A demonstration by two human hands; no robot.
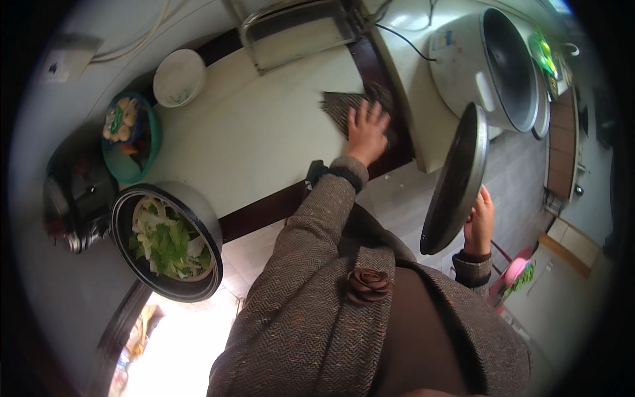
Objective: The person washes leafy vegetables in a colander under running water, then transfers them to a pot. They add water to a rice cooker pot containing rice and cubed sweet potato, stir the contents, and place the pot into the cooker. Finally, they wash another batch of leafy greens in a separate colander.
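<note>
My left hand lies palm down with its fingers spread on a dark ribbed cloth at the right end of a pale tabletop. Hand and cloth are slightly blurred. To the right, my right hand grips a round dark metal lid or pan from its far side. This is tilted nearly on edge above the floor, below a large pale pot-like vessel. My right thumb and part of the fingers are hidden behind it.
Along the table's left side are a white bowl, a teal basin and a dark-rimmed pot with leafy greens. A metal-framed rack or stool stands at the back. A dark cord runs to the large vessel.
</note>
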